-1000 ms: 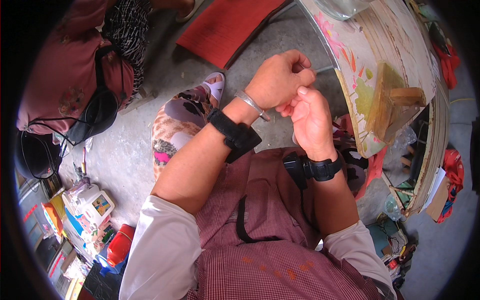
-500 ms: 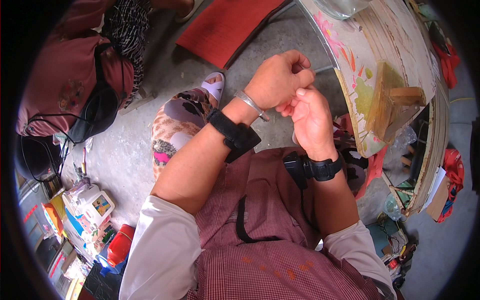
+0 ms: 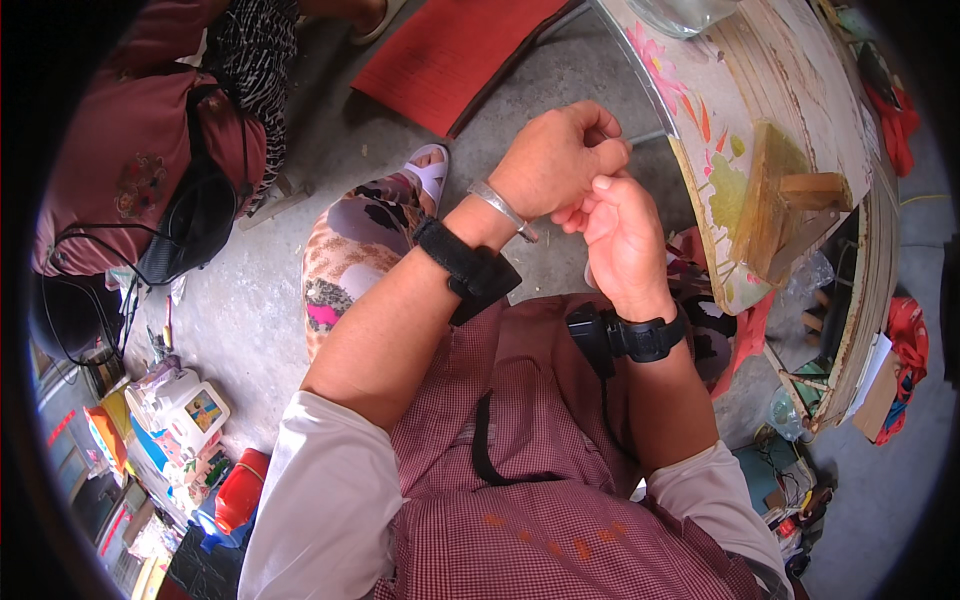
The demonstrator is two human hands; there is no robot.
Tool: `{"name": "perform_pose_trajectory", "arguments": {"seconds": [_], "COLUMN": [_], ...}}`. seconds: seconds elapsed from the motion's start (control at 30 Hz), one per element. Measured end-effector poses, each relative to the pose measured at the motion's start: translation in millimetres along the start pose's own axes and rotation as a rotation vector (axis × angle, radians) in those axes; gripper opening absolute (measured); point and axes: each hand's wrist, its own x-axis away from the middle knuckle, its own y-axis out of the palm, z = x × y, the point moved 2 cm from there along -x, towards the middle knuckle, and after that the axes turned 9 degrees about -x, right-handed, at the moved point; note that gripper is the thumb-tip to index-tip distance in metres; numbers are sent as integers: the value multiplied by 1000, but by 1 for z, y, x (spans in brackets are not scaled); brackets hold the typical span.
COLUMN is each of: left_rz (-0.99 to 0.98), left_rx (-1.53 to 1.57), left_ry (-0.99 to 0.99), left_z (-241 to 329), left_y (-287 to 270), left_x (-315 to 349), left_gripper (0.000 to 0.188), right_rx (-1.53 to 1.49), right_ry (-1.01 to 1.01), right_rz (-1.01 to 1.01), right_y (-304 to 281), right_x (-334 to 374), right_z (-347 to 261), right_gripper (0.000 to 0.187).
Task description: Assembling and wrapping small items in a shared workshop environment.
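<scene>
My left hand (image 3: 553, 158) is closed, its fingers curled and the thumb pressed against the index finger. Just below it, my right hand (image 3: 628, 240) has thumb and fingertips pinched together, palm turned up. The two hands meet at the fingertips over my lap. Whatever lies between them is hidden or too small to name. A silver bracelet (image 3: 503, 208) circles the left wrist, and a black strap (image 3: 452, 252) sits behind it. Another black strap with a small box (image 3: 650, 340) is on the right wrist.
At right stands a worn table (image 3: 735, 90) with flower patterns, a wooden block piece (image 3: 765, 200) at its edge. A red board (image 3: 440, 60) lies ahead. Another person (image 3: 140, 180) sits at left. Near the lower left are a white jug (image 3: 190, 410) and a red bottle (image 3: 240, 490).
</scene>
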Motion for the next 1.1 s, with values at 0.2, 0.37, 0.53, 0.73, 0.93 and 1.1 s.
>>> {"name": "perform_pose_trajectory", "arguments": {"seconds": [0.2,0.37,0.53,0.73,0.93,1.1], "left_rz": [-2,-5,20,33,-53,1], "left_rx": [-2,0,-17,-15,73,82], "left_ry": [2,-6,-6,-5,-65,42], "left_z": [5,3,2,-1,6,-12], "left_y": [-3,-4,-3,-4,-8,3], "left_x": [-2,-5,-4,-3,-9,-9], "left_gripper": [26,25,24,23,20,18], "right_rx": [-24,-29,10,-53,-49,-47], "right_ry": [-16,-6,10,12,-6,11], "right_rz": [22,30,-17,-28,7,110], "right_y": [6,5,2,2,5,3], "right_x": [-1,-6,-3,-3,-8,-1], "right_z": [-5,-4,-2,1,-5,1], "right_gripper": [22,22,30,37,32,17]}}
